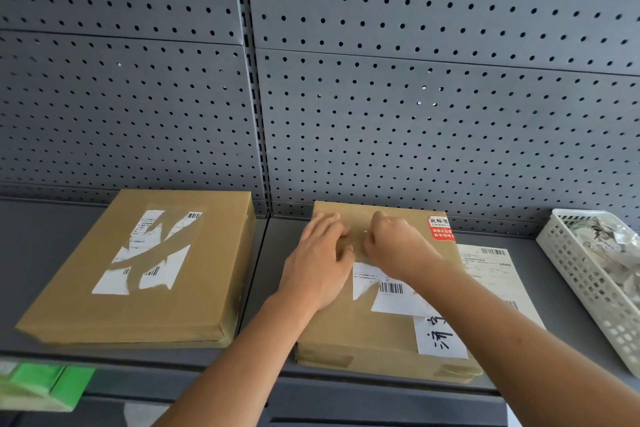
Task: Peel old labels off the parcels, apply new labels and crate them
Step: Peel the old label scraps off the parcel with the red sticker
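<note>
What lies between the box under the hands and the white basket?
A printed label sheet, flat on the shelf between box and basket, in the head view.

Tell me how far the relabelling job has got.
Done: torn scraps sit in the basket; the left parcel is half stripped. In hand: the left hand steadies the right parcel while the right hand picks at its old label. Left: both parcels' remnants, the fresh label sheet lying beside, and crating.
</note>
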Motion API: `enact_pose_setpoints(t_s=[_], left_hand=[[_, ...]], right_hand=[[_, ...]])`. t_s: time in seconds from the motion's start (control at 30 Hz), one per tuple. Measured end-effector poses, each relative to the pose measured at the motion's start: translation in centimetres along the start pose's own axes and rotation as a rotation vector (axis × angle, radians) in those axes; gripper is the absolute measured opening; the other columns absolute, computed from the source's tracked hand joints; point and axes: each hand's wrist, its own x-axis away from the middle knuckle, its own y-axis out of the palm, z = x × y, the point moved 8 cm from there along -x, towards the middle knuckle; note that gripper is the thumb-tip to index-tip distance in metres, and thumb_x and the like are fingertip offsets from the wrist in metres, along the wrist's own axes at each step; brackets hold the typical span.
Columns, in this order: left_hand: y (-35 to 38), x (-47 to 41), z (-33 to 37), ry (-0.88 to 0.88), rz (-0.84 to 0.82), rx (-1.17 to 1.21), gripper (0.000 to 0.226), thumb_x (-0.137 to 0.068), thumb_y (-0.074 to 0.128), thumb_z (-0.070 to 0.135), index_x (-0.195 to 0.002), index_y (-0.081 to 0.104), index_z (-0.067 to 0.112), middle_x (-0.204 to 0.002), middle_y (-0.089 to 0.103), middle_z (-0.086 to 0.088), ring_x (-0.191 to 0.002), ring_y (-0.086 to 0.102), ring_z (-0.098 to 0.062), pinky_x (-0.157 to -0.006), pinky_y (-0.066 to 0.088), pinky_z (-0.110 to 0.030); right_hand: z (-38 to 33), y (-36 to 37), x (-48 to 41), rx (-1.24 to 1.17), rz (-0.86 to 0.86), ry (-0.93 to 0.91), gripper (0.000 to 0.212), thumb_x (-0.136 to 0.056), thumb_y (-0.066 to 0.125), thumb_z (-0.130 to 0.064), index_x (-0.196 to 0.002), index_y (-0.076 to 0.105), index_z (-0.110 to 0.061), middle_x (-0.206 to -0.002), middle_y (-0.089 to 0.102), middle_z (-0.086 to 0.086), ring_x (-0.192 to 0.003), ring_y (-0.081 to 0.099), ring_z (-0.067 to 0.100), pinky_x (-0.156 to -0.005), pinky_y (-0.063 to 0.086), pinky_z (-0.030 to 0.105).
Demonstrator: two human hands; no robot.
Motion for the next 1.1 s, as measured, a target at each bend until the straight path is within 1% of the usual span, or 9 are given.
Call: enact_pose_setpoints(t_s=[0.13, 0.27, 0.5, 0.57, 0.63, 0.77, 0.87, 1.0, 1.1], left_hand=[[-0.1, 0.0, 0.0, 0.001, 0.003, 0.006, 0.036, -0.104, 0.042, 0.039, -0.139, 0.049, 0.032, -0.160, 0.024, 0.025, -0.149, 0.001, 0.006, -0.111, 0.037, -0.037], [0.0, 0.1, -0.1, -0.006, 0.001, 0.010, 0.035, -0.103, 0.042, 0.038, -0.137, 0.050, 0.032, -0.159, 0.025, 0.025, -0.149, 0.001, 0.005, -0.110, 0.039, -0.039], [0.0, 0.1, -0.1, -0.006, -0.005, 0.008, 0.037, -0.104, 0.042, 0.039, -0.139, 0.049, 0.033, -0.160, 0.024, 0.025, -0.149, 0.001, 0.006, -0.110, 0.039, -0.042], [-0.1, 0.1, -0.1, -0.010, -0.007, 0.011, 0.037, -0.104, 0.042, 0.039, -0.139, 0.048, 0.034, -0.159, 0.024, 0.026, -0.149, 0.001, 0.006, -0.110, 0.038, -0.043], [-0.1, 0.1, -0.2, -0.013, -0.007, 0.011, 0.036, -0.104, 0.042, 0.039, -0.139, 0.048, 0.034, -0.159, 0.023, 0.027, -0.149, 0.001, 0.006, -0.109, 0.038, -0.042], [-0.1, 0.1, -0.1, -0.011, -0.008, 0.004, 0.036, -0.104, 0.041, 0.039, -0.139, 0.048, 0.035, -0.159, 0.024, 0.026, -0.149, 0.002, 0.006, -0.110, 0.038, -0.043], [-0.1, 0.1, 0.0, -0.016, -0.014, -0.003, 0.037, -0.104, 0.041, 0.039, -0.140, 0.048, 0.034, -0.160, 0.023, 0.026, -0.150, 0.001, 0.005, -0.110, 0.037, -0.044], [-0.1, 0.1, 0.1, -0.012, -0.014, -0.008, 0.037, -0.104, 0.042, 0.039, -0.140, 0.047, 0.034, -0.160, 0.023, 0.025, -0.150, 0.002, 0.004, -0.111, 0.036, -0.044], [0.0, 0.1, 0.1, -0.015, -0.014, -0.006, 0.037, -0.104, 0.042, 0.039, -0.140, 0.048, 0.034, -0.160, 0.023, 0.026, -0.150, 0.002, 0.005, -0.109, 0.037, -0.044]], right_hand=[[0.4, -0.3, -0.2, -0.011, -0.021, -0.018, 0.020, -0.100, 0.043, -0.024, -0.094, 0.048, -0.005, -0.089, 0.058, 0.010, -0.075, 0.057, 0.029, -0.060, 0.040, 0.032], [0.8, -1.0, 0.0, -0.108, -0.056, 0.011, 0.020, -0.098, 0.043, -0.023, -0.095, 0.052, -0.006, -0.085, 0.059, 0.006, -0.075, 0.056, 0.025, -0.061, 0.042, 0.033], [3.7, -1.6, 1.2, -0.616, -0.084, 0.057, 0.013, -0.096, 0.049, -0.013, -0.084, 0.054, -0.010, -0.080, 0.072, 0.008, -0.068, 0.059, 0.018, -0.067, 0.048, 0.031], [4.7, -1.6, 1.6, -0.793, -0.079, 0.047, 0.008, -0.095, 0.050, -0.004, -0.089, 0.052, -0.008, -0.088, 0.075, 0.011, -0.072, 0.063, 0.021, -0.066, 0.048, 0.030], [5.6, -2.0, 2.0, -0.879, -0.052, 0.043, 0.015, -0.094, 0.043, 0.005, -0.097, 0.052, -0.007, -0.091, 0.075, 0.009, -0.071, 0.065, 0.020, -0.062, 0.048, 0.026], [6.1, -2.4, 1.9, -0.798, 0.004, 0.030, 0.037, -0.091, 0.032, 0.007, -0.093, 0.065, -0.010, -0.074, 0.065, 0.003, -0.062, 0.052, 0.018, -0.058, 0.042, 0.025], [6.0, -1.9, 1.4, -0.656, 0.002, 0.002, 0.041, -0.092, 0.035, -0.001, -0.081, 0.068, -0.025, -0.064, 0.057, 0.000, -0.060, 0.047, 0.018, -0.061, 0.040, 0.031], [5.7, -1.3, 1.4, -0.489, -0.032, -0.057, 0.037, -0.099, 0.037, -0.012, -0.087, 0.063, -0.035, -0.062, 0.045, 0.004, -0.057, 0.038, 0.018, -0.056, 0.034, 0.031], [5.4, -1.5, 1.7, -0.455, -0.005, -0.084, 0.021, -0.101, 0.046, -0.028, -0.090, 0.063, -0.034, -0.066, 0.053, -0.003, -0.056, 0.043, 0.010, -0.058, 0.040, 0.026]])
